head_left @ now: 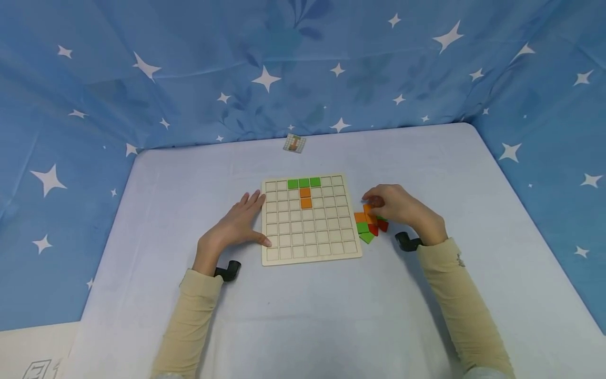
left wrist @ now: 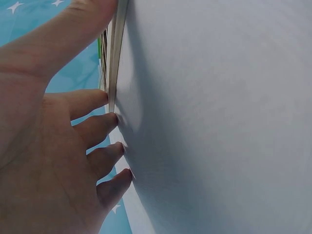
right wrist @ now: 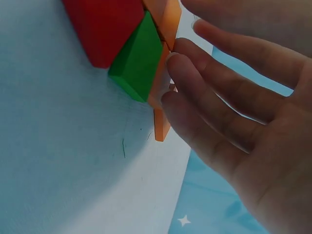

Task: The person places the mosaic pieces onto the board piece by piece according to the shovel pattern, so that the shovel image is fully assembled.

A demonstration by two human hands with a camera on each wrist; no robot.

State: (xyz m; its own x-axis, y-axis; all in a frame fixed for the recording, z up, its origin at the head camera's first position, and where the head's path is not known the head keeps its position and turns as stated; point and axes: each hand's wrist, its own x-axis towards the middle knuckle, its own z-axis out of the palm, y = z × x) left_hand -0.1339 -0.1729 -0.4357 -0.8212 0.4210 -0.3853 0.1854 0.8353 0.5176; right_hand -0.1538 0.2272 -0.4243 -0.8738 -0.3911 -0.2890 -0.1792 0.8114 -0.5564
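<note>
The board lies flat on the table. My left hand is at the board's left edge, fingers spread and nearly straight, thumb over the near left corner, gripping nothing. My right hand, right of the board, is over loose tiles of orange, green and red, fingers loosely bent and touching; whether one is pinched I cannot tell. The board's far row bears three green tiles; two orange tiles run nearward from the middle one. A card lies beyond the board.
</note>
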